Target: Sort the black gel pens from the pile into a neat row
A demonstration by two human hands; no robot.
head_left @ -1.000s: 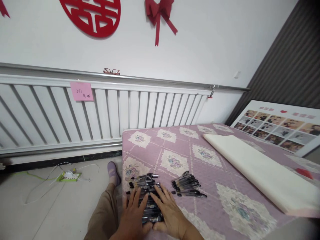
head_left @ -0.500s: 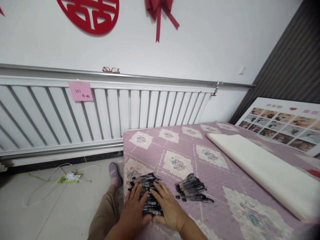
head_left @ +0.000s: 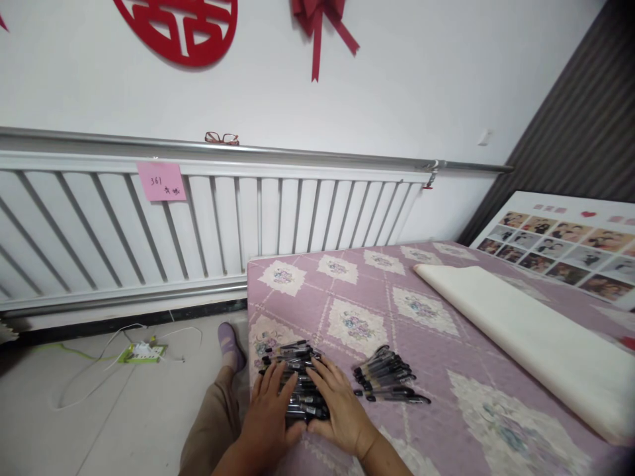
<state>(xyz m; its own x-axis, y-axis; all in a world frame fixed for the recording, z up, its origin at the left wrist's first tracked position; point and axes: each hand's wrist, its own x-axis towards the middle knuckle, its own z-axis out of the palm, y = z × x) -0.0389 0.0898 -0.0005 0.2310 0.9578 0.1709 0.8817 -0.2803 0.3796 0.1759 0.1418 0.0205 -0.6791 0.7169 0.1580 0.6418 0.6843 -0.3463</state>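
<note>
A pile of black pens (head_left: pixel 303 400) lies near the corner of the bed's purple flowered cover (head_left: pixel 357 291). My left hand (head_left: pixel 270 403) rests over the left ends of these pens, its fingers stretched out. On the right ends lies my right hand (head_left: pixel 338 403), also open with fingers spread. Both thumbs come close together at the near side of the pile, and the hands hide part of it. To the right of my right hand is a second, smaller group of black pens (head_left: pixel 389 377), fanned out and untouched.
A rolled cream sheet (head_left: pixel 526 337) lies across the bed, beside a photo board (head_left: pixel 555 251). Behind stands a white radiator (head_left: pixel 297 211) with a pink note (head_left: pixel 161 182); glasses (head_left: pixel 221 138) sit above it. A power strip (head_left: pixel 142 352) with cables is on the floor.
Both hands stay on the pen pile with little movement; a few pens under them have shifted slightly. The whole view has moved a little.
</note>
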